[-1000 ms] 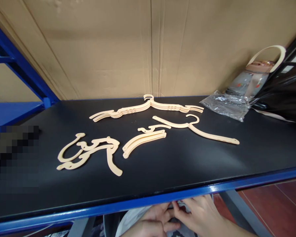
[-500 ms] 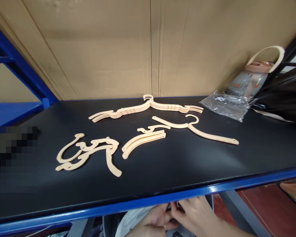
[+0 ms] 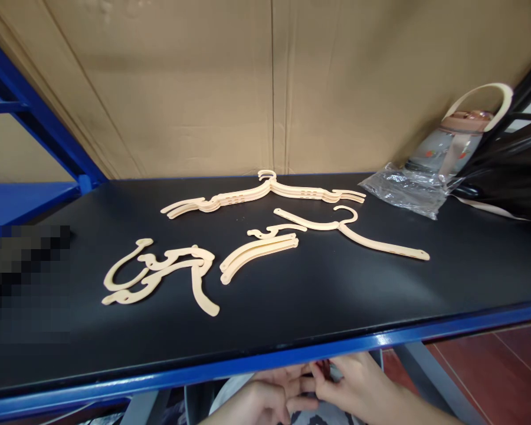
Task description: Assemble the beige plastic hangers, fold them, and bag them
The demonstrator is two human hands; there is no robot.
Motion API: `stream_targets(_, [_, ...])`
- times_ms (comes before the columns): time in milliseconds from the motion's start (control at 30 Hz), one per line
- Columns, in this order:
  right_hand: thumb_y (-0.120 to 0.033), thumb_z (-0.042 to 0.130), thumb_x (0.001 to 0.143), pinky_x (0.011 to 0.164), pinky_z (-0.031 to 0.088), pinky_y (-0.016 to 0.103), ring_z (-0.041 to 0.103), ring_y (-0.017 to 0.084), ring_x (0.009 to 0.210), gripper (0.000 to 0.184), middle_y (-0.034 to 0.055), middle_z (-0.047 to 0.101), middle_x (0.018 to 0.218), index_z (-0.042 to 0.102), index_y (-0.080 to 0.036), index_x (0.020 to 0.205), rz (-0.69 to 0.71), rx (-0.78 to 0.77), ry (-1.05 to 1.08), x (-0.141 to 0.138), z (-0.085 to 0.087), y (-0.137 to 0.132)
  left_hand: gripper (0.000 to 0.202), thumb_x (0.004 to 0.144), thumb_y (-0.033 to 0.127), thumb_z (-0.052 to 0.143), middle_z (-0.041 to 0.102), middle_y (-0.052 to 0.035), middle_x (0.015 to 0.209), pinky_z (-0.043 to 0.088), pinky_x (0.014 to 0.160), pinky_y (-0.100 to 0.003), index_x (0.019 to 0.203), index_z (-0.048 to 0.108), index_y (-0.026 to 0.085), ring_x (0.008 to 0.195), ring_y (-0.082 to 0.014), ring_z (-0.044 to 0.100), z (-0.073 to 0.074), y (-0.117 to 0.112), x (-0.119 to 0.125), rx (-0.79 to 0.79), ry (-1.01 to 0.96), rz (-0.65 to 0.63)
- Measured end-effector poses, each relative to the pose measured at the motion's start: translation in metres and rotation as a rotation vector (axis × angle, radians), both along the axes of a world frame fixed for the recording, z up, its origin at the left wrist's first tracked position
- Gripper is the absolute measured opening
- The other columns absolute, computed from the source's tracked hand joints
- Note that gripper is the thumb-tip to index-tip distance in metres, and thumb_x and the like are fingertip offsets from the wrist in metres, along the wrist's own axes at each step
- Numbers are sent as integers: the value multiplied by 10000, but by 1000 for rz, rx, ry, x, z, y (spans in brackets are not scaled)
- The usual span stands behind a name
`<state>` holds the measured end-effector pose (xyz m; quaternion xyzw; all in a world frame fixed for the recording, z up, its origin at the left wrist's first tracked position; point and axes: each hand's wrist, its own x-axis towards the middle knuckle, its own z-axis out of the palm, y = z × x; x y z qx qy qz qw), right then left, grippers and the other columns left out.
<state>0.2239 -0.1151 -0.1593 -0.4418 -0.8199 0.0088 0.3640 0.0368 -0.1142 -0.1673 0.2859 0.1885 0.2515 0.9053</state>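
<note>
Cardboard backing (image 3: 181, 88) behind our black desk (image 3: 336, 313); blue frame (image 3: 39, 121) far left. Next, tangled cream hanger pieces (image 3: 150, 285). Then two curved strips (image 3: 255, 258) side by side, notched piece (image 3: 272, 231) just behind; stacked hangers (image 3: 292, 191) along back. Below desk's front edge, our left hand (image 3: 269, 392) and right hand (image 3: 354, 381) meet, fingers bent, touching; whether pinching anything, we cannot tell. Right of middle, hook with two arms (image 3: 340, 226). Far right, clear plastic bag (image 3: 402, 190) against tilted bottle (image 3: 445, 146).
</note>
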Motion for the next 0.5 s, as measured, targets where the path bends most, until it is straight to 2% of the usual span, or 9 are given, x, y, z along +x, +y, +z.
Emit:
stream_targets(133, [-227, 389, 873, 526, 424, 238, 566, 136, 484, 305, -10, 602, 524, 577, -223, 633, 5, -5, 22, -1, 3, 1, 944, 431, -14, 471, 569, -64, 1335, 343, 967, -343, 1342, 540, 223, 1266, -292, 458, -1, 0, -1, -5, -6, 16])
stream_targets(300, [-224, 396, 883, 527, 435, 235, 586, 141, 503, 295, -5, 626, 549, 604, -224, 674, 24, -10, -9, 2, 2, 1, 909, 429, -10, 473, 559, -64, 1339, 343, 965, -345, 1300, 580, 226, 1269, -295, 452, -3, -1, -1, -12, 5, 26])
stream_targets(500, [-229, 398, 885, 512, 440, 226, 586, 142, 494, 296, -2, 639, 561, 622, -230, 693, 8, 4, -35, 2, 1, 0, 849, 428, -2, 475, 523, -27, 1383, 346, 963, -344, 1217, 645, 262, 1290, -298, 431, -8, -1, 0, 74, 8, -11])
